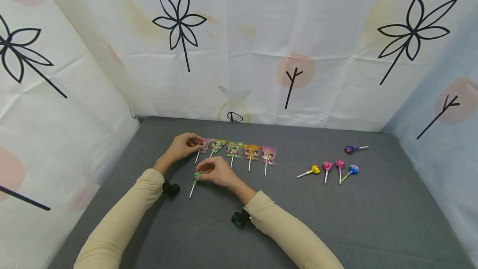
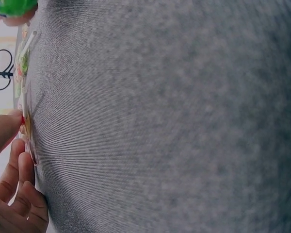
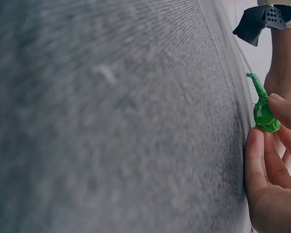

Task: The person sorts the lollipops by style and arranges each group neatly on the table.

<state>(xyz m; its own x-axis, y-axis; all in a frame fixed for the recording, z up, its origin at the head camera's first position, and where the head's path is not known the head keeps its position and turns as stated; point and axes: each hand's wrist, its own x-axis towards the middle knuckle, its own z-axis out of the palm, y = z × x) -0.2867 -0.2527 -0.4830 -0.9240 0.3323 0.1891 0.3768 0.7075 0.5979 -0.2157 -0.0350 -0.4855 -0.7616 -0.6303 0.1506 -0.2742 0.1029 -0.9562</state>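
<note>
My left hand (image 1: pixel 183 146) is at the left end of a row of flat-wrapped lollipops. Its thumb and fingers pinch the wrapper of the pink-purple lollipop (image 1: pixel 204 145), whose white stick points toward me. In the left wrist view that lollipop (image 2: pixel 24 121) is seen edge-on between thumb and fingers. Nearer to me, my right hand (image 1: pixel 218 172) pinches a round lollipop in a green wrapper (image 1: pixel 197 174) by its head, its white stick slanting down toward the front. The right wrist view shows the green lollipop (image 3: pixel 266 118) between thumb and fingertips.
Other flat-wrapped lollipops continue the row: two green ones, an orange one (image 1: pixel 252 152) and a pink one (image 1: pixel 269 155). Off to the right lie round lollipops: yellow (image 1: pixel 315 169), two pink, blue (image 1: pixel 353 169) and purple (image 1: pixel 349 149). Printed cloth walls surround the grey table (image 1: pixel 298 219).
</note>
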